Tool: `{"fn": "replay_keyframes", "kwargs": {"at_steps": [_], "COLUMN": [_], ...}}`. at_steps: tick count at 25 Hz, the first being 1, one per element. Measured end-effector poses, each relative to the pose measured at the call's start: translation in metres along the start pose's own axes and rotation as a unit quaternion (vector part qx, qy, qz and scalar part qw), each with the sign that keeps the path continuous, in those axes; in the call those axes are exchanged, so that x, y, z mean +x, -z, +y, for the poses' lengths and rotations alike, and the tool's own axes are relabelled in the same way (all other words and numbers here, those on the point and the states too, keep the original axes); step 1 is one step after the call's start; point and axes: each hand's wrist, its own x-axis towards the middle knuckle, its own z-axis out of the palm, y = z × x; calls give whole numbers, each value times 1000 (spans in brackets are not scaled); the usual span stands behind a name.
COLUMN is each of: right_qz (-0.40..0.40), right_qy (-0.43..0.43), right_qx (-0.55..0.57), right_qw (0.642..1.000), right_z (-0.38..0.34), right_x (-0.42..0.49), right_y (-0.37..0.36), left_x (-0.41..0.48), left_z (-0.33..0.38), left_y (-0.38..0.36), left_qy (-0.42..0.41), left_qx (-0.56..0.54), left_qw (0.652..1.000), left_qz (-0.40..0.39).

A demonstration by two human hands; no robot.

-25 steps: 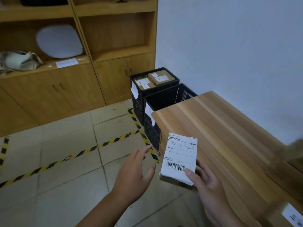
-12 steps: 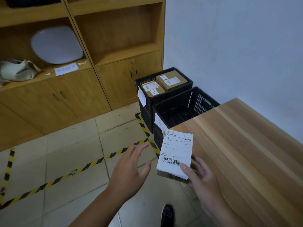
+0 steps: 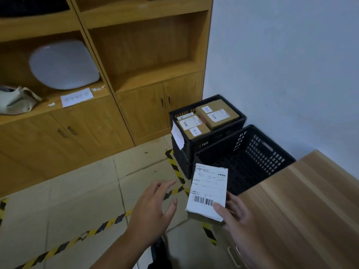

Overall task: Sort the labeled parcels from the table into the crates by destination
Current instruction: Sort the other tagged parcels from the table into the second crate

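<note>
Parcel (image 3: pixel 207 189) nearer crate (image 3: pixel 272 156) than before

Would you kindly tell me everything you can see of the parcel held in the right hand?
The parcel is a small flat package whose upper face is covered by a white shipping label with printed boxes, black characters and a barcode near its lower end. A brown, cardboard-like edge shows beneath its bottom. It is tilted, label towards the camera, held in the air by the right hand, thumb on the label beside the barcode, fingers behind.
</note>
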Motion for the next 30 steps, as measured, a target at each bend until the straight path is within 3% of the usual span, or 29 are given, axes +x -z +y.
{"fn": "replay_keyframes", "kwargs": {"at_steps": [13,30], "right_qz": [148,330], "right_qy": [-59,-127], "right_qx": [44,118], "right_qw": [986,928], "right_z": [-53,-30], "right_x": [168,311], "right_y": [-125,-57], "left_x": [230,414], "left_z": [-121,-107], "left_y": [42,-48], "left_qy": [-103,-149], "left_qx": [-44,-37], "left_qw": [990,959], "left_qz": [-87,-238]}}
